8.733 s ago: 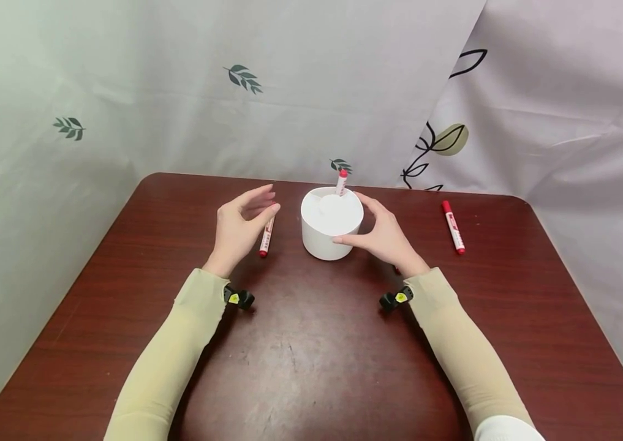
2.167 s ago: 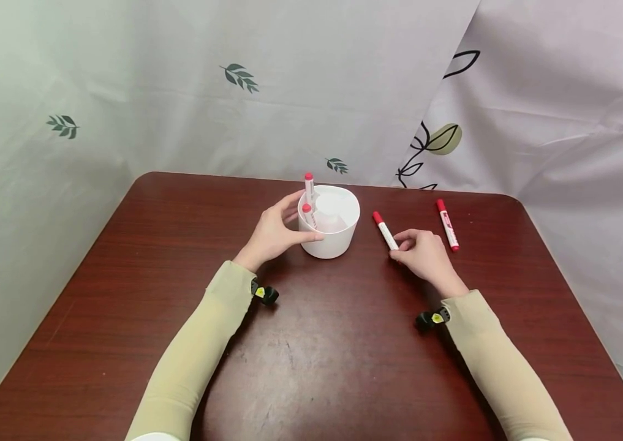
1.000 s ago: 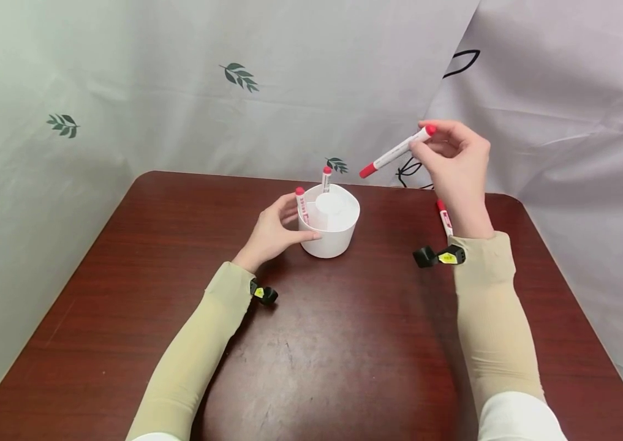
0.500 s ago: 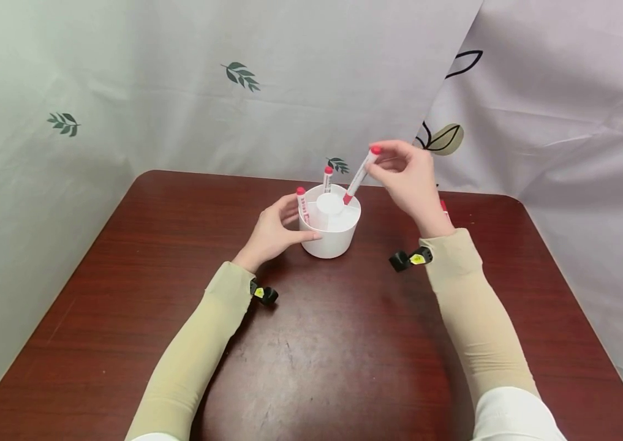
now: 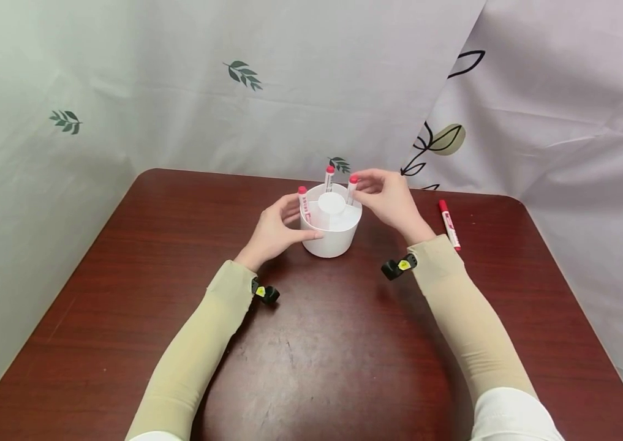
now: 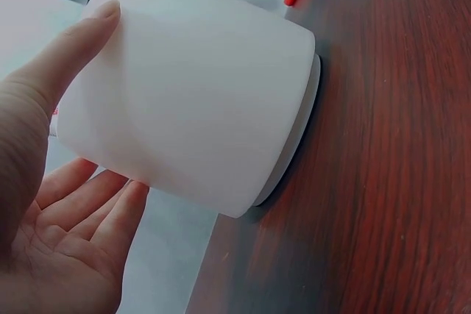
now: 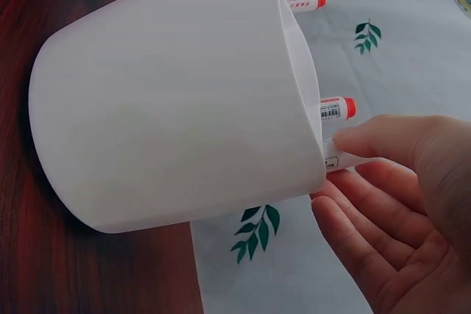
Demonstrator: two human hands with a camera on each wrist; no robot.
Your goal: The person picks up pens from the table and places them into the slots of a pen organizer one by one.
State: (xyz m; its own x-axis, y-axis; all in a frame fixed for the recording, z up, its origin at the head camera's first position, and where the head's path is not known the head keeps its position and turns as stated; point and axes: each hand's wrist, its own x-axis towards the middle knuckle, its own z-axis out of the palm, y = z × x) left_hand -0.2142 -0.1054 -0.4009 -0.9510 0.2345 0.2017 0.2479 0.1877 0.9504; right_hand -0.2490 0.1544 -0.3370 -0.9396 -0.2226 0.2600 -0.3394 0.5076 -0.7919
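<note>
A white round pen holder (image 5: 331, 244) with inner dividers and a raised round centre stands on the table. My left hand (image 5: 271, 234) holds it from the left, thumb across the front wall and fingers on the far side. At its right rim, my right hand (image 5: 391, 199) pinches the upper part of a red-capped white marker (image 5: 352, 191), whose lower end is inside the holder. Two more such markers stand in other compartments: one marker (image 5: 329, 177) at the back, another marker (image 5: 304, 201) at the left. In the right wrist view, the thumb presses on the held marker (image 7: 335, 158).
A further red-capped marker (image 5: 449, 225) lies on the dark red wooden table (image 5: 311, 355), right of the right hand. Behind the table's far edge hangs a pale curtain (image 5: 311, 92) with leaf prints. Each wrist wears a small black camera.
My right hand picked up the marker from the table right of the holder, raised it, then lowered it into the right compartment. Earlier, the left hand took hold of the holder, which has been turned.
</note>
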